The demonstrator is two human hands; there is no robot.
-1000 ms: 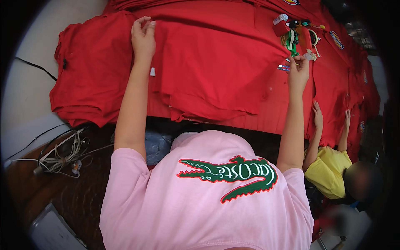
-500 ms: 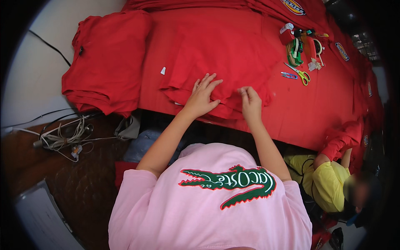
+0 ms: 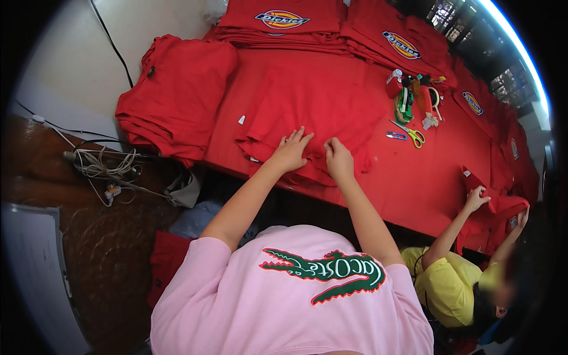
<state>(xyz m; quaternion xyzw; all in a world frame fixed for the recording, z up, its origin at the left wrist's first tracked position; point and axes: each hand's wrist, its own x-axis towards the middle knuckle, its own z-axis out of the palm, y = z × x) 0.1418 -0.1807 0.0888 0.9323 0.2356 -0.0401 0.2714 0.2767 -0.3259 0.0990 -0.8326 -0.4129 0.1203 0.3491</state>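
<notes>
A red fabric garment (image 3: 313,97) lies spread and slightly wrinkled on the red-covered table (image 3: 438,171) in front of me. My left hand (image 3: 289,152) rests on its near edge, fingers spread, holding nothing. Just to the right, my right hand (image 3: 339,160) is closed, with thumb and fingers pinched at the garment's near part. Its curled fingers hide what exactly is between them, but the red fabric lies directly under it. A small white tag (image 3: 241,119) lies beside the garment's left edge.
Folded red garments (image 3: 177,94) are stacked at left, and logo-patched ones (image 3: 236,21) at the back. Yellow-green scissors (image 3: 418,139), blue thread snips (image 3: 396,135) and a tape dispenser (image 3: 403,106) lie right. A person in yellow (image 3: 452,284) handles red fabric. Cables (image 3: 103,165) hang at left.
The view has shifted, showing more of the table's far side. My right hand has come a little nearer to my left. The other person's hands now hold red fabric up.
</notes>
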